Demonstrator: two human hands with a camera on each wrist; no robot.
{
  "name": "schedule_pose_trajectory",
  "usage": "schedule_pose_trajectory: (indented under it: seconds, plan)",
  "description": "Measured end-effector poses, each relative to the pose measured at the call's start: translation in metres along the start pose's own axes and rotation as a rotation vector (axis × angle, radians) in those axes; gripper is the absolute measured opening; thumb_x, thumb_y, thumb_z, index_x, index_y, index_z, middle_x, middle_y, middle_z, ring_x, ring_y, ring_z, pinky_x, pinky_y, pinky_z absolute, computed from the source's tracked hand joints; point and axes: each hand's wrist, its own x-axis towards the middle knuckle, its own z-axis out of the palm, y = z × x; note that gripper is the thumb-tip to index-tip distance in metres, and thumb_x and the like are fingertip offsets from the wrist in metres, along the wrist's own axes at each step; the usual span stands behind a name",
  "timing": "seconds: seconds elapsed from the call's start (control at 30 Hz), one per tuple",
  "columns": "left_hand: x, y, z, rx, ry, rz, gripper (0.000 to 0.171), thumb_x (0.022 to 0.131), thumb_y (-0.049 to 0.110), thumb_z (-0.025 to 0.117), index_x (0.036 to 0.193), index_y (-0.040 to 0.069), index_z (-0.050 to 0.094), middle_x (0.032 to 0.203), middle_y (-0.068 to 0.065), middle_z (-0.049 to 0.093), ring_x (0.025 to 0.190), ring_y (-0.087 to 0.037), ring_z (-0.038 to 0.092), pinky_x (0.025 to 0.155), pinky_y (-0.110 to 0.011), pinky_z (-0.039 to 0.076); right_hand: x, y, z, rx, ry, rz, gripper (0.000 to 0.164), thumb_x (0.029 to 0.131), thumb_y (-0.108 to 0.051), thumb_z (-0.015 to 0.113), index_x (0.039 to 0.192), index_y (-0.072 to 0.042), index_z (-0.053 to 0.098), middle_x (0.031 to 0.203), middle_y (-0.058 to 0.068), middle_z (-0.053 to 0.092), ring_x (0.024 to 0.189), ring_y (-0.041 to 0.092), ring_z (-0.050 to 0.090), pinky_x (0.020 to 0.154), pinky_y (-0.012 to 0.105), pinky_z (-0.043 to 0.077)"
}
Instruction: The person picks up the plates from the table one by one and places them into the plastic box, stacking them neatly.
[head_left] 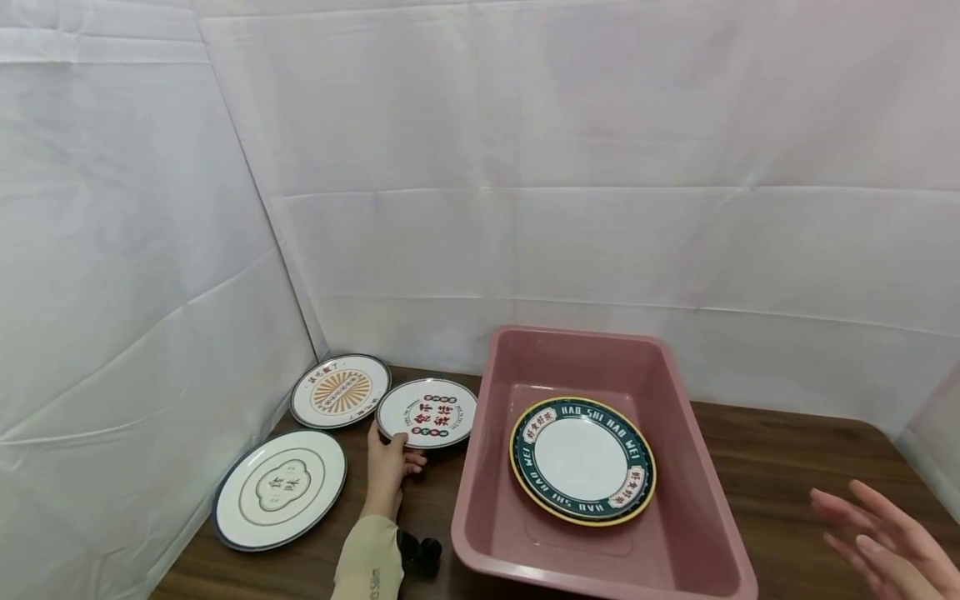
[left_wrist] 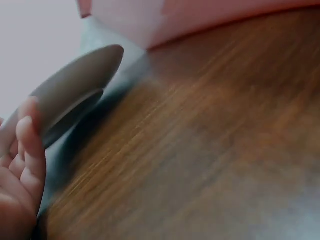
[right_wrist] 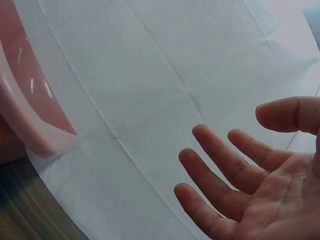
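My left hand (head_left: 388, 467) pinches the near-left rim of a white plate (head_left: 408, 410) with red and green print, its thumb on top. In the left wrist view the fingers (left_wrist: 31, 137) lie against the grey-looking underside of the plate (left_wrist: 75, 80), which is raised off the table at that edge. My right hand (head_left: 892, 542) hovers to the right of a pink tub (head_left: 712, 492), with its fingers spread and nothing held. The right wrist view shows the same hand (right_wrist: 250, 190) palm up. Inside the tub lies a green-rimmed plate (head_left: 581, 461) with a yellow edge.
Left of the held plate lie a plate with an orange sunburst (head_left: 341, 392) and, nearer, a larger white plate (head_left: 281, 489) with a dark rim. All rest on a dark wooden table (head_left: 780, 475). White cloth (head_left: 585, 167) hangs behind and at the left.
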Motion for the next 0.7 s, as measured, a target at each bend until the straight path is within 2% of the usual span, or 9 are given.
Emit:
schedule_pose_trajectory:
  seconds: [0.13,0.23,0.33,0.5,0.7]
  plan:
    - [0.002,-0.008,-0.014,0.012,0.085,0.153,0.064,0.081,0.007,0.041,0.134,0.014,0.006,0.051,-0.009,0.053,0.034,-0.016,0.048,0.029,-0.028,0.036,0.005,-0.002,0.007,-0.226,0.037,0.045,0.051,0.082,0.018,-0.002,0.13,0.004,-0.004,0.129,0.019,0.03,0.117,0.023,0.03,0.087,0.026,0.034]
    - [0.011,-0.017,-0.028,0.025,0.144,0.273,0.066,0.082,0.016,0.048,0.134,0.021,0.007,0.052,-0.011,0.054,0.033,-0.019,0.048,0.028,-0.032,0.036,0.01,-0.003,0.014,-0.404,0.036,0.058,0.049,0.082,0.018,0.0,0.129,0.007,-0.004,0.129,0.015,0.032,0.116,0.019,0.032,0.086,0.023,0.035]
    - [0.016,-0.021,-0.042,0.001,0.184,0.343,0.067,0.081,0.026,0.054,0.132,0.031,0.011,0.055,-0.017,0.054,0.034,-0.025,0.048,0.029,-0.035,0.037,0.014,-0.001,0.021,-0.518,0.041,0.047,0.045,0.084,0.016,0.006,0.129,0.009,-0.002,0.129,0.012,0.033,0.116,0.017,0.033,0.085,0.022,0.035]
    - [0.011,-0.017,-0.053,-0.073,0.155,0.401,0.069,0.077,0.031,0.059,0.129,0.037,0.013,0.057,-0.024,0.053,0.034,-0.034,0.045,0.027,-0.041,0.033,0.018,0.002,0.029,-0.607,0.062,0.027,0.043,0.085,0.016,0.01,0.128,0.012,0.002,0.128,0.011,0.036,0.114,0.014,0.035,0.083,0.02,0.036]
    - [0.004,-0.019,-0.052,-0.147,0.069,0.422,0.067,0.079,0.027,0.058,0.129,0.037,0.015,0.057,-0.028,0.05,0.033,-0.039,0.041,0.026,-0.046,0.027,0.019,0.005,0.034,-0.702,0.095,0.047,0.047,0.082,0.02,0.007,0.128,0.011,0.006,0.127,0.007,0.038,0.113,0.011,0.036,0.081,0.017,0.036]
